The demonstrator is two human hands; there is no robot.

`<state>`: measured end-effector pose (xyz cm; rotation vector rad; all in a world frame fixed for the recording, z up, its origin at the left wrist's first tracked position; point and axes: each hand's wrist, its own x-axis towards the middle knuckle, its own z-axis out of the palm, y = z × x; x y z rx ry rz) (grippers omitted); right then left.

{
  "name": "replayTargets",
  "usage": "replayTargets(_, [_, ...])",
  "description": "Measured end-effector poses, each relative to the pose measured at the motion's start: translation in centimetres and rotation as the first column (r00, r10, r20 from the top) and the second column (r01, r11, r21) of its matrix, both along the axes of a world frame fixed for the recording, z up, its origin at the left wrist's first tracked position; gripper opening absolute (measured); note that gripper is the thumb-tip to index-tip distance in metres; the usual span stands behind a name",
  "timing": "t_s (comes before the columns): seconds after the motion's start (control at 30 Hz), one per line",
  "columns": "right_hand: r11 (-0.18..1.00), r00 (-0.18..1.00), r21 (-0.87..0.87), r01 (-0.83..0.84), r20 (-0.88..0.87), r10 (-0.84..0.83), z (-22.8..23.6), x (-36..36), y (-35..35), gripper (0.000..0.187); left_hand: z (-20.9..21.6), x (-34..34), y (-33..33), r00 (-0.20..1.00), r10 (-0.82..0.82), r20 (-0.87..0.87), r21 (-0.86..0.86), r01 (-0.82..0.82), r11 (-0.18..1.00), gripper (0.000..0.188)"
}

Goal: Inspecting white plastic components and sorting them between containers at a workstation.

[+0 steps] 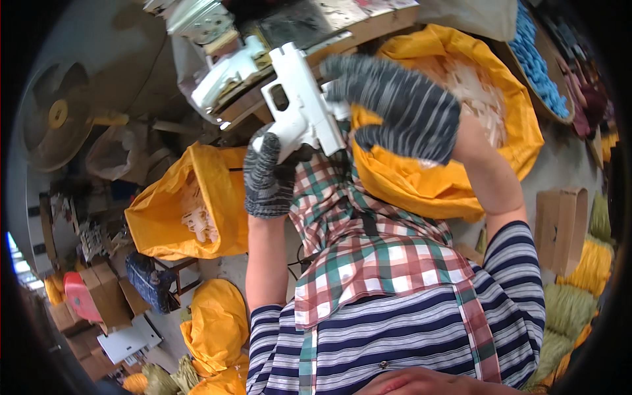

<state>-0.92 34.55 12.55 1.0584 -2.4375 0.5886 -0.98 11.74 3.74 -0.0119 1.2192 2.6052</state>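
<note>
A white plastic toy pistol (pixel 297 99) is held up in front of my chest, tilted, with its ring-shaped trigger guard on the left. My left hand (pixel 270 176), in a dark grey knit glove, is closed around its grip end. Just right of the toy is my right hand (pixel 401 108), in a striped dark glove. Its fingers stretch toward the toy with the thumb apart, slightly blurred. I cannot tell whether the fingertips touch the toy. A small white part shows by those fingertips, partly hidden.
A large yellow sack (pixel 526 141) of pale plastic pieces stands right, a smaller yellow sack (pixel 230 230) left. Beyond the toy is a workbench (pixel 375 23) with white parts. A fan (pixel 58 115) stands far left, a cardboard box (pixel 559 230) right. Blue pieces (pixel 536 62) fill a container.
</note>
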Motion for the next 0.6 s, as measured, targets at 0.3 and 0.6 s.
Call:
replayTargets(0.3, [0.963, 0.986, -0.264, 0.047, 0.164, -0.003, -0.8, -2.1, 2.0, 0.037, 1.4, -5.4, -2.9, 0.370, 0.235, -0.899, -0.272, -0.891, 0.364, 0.037])
replayTargets(0.6, [0.907, 0.935, -0.399, 0.131, 0.354, 0.021, -0.9, -2.6, 0.8, 0.040, 11.5, -9.4, -4.1, 0.808, -0.507, -0.299, -0.607, -0.571, -0.552, 0.050])
